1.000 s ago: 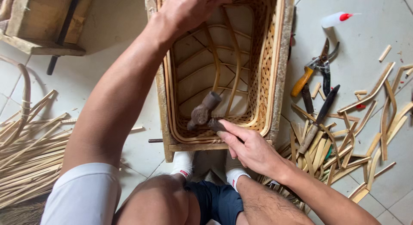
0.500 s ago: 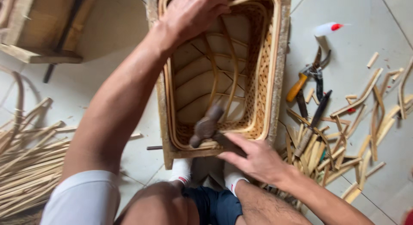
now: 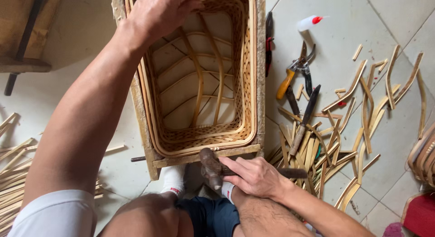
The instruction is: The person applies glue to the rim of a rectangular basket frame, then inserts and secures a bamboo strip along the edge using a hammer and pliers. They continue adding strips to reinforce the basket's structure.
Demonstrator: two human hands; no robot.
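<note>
Bright, even daylight, no hard glare. Soft shadow in upper left of frame, under the wooden bench (image 3: 20,60), and beneath the basket (image 3: 199,78). Pale floor tiles (image 3: 344,33) at upper right look slightly washed out. Focus mostly sharp; slight wide-angle stretch at edges, forearms look oversized at bottom.

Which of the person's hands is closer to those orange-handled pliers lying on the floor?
The right hand. It grips a hammer at the basket's near edge, below and left of the pliers. The left hand rests on the basket's far rim, across the basket from them.

pliers (image 3: 297,71) right of basket (image 3: 199,83)
</note>
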